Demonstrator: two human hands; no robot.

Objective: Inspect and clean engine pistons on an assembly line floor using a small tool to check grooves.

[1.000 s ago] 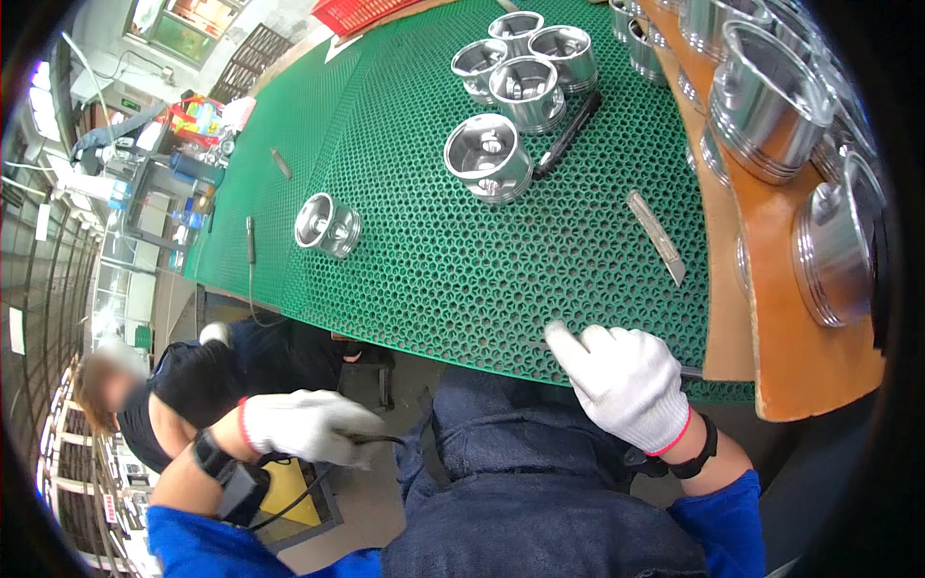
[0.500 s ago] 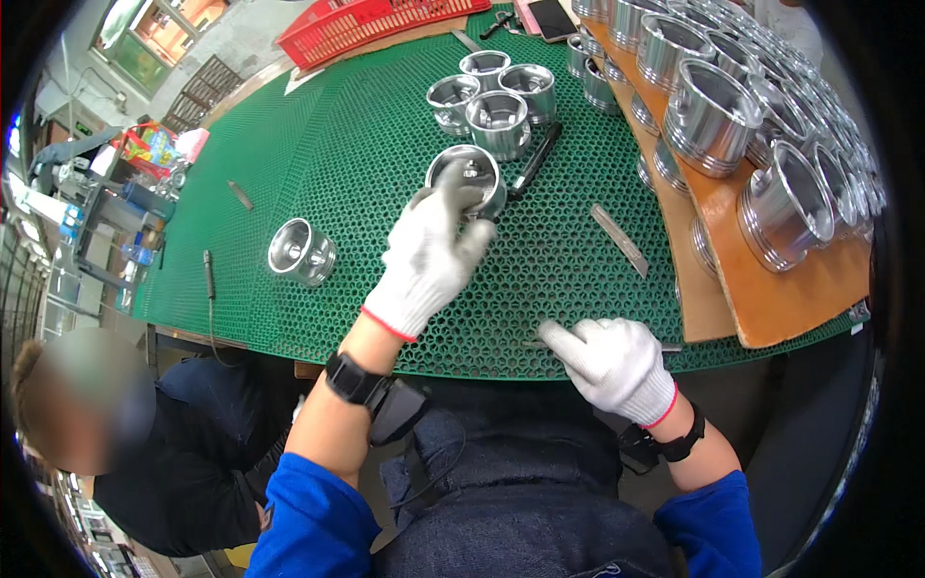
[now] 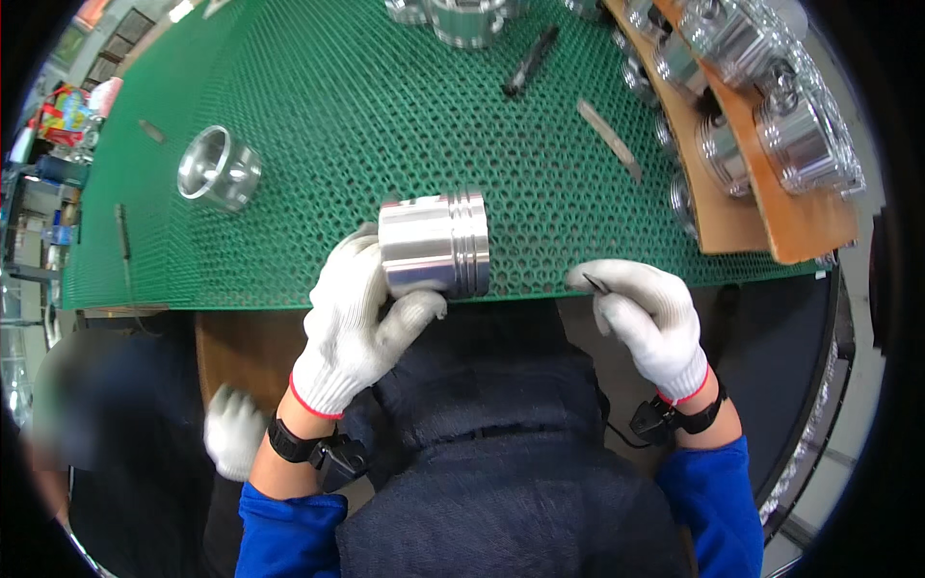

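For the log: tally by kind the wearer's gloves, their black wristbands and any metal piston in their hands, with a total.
White gloves, on left hand and right hand: 2
Black wristbands: 2
Held metal piston: 1
Total: 5

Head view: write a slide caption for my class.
Gloved left hand holds a grooved metal piston sideways; the right hand pinches a thin dark tool.

The piston (image 3: 434, 246) is bright, polished metal, its smooth skirt giving way to finely grooved bands, while the knit gloves (image 3: 345, 313) are matt, textured cloth. Beneath lies a honeycombed mat (image 3: 318, 125) of plastic-looking material with a rough, perforated surface; the orange-brown board (image 3: 814, 236) looks smooth, and the apron (image 3: 511, 511) is dull, coarse-looking cloth.
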